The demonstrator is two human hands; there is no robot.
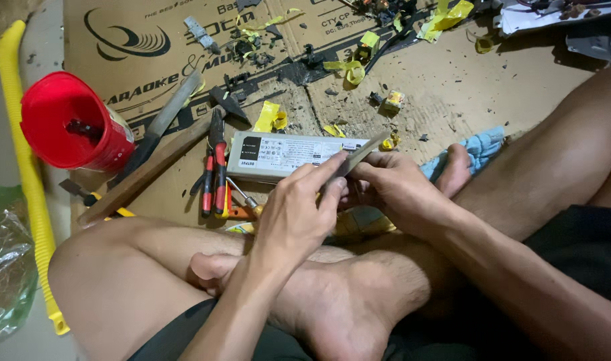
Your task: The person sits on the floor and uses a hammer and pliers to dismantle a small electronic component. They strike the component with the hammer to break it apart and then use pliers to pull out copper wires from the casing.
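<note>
I sit cross-legged on the floor over a sheet of brown cardboard (pixel 452 87). My left hand (pixel 295 214) and my right hand (pixel 392 190) both grip a thin flat grey metal strip (pixel 359 155), held edge-up just above my legs. The left fingertips pinch its lower end and the right thumb and fingers hold its middle. Right behind the strip lies a long silver box-shaped power supply (pixel 285 154) with a white label, resting on the cardboard.
Red-handled pliers (pixel 215 170), a screwdriver (pixel 242 200), a hammer (pixel 151 167) and a wide chisel (pixel 162 124) lie left of the power supply. A red plastic cup (pixel 71 124) and yellow corrugated hose (pixel 25 167) are at far left. Yellow tape scraps and black debris litter the cardboard; a blue rag (pixel 482 147) lies by my foot.
</note>
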